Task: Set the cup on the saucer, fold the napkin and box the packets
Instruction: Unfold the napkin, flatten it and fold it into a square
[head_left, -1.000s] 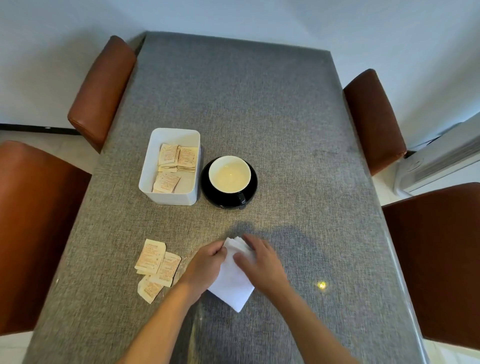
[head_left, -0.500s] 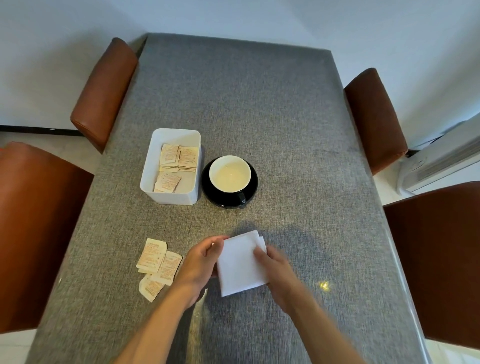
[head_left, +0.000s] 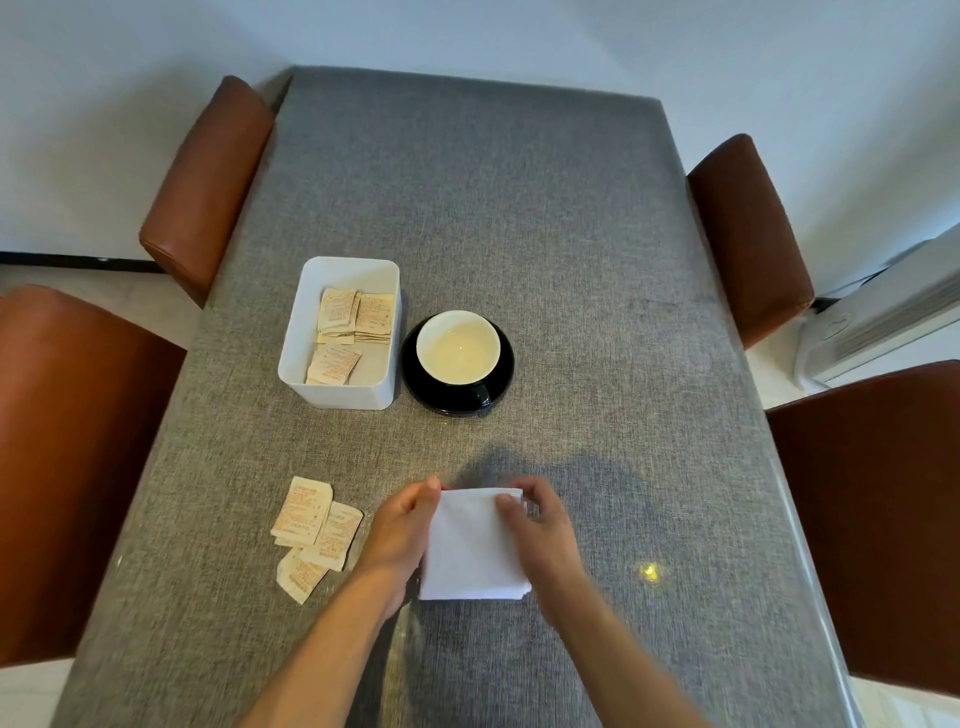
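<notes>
Both hands grip the folded white napkin (head_left: 470, 545) on the grey table (head_left: 571, 260): the left hand (head_left: 400, 535) pinches its left edge, the right hand (head_left: 540, 530) its far right corner. The cup (head_left: 457, 345) sits on the black saucer (head_left: 501, 374) beside the box (head_left: 343, 395), which holds some packets (head_left: 356, 317). Loose packets (head_left: 311, 530) lie left of the napkin; their reddish print is too small to read.

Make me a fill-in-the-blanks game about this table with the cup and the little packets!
1. The cup sits on a black ____.
2. Both hands, left hand and right hand, hold the white ____.
3. Some packets lie inside the white ____.
4. The loose packets lie on the table, to the ____ of the person's hands.

Missing words: saucer, napkin, box, left
</notes>
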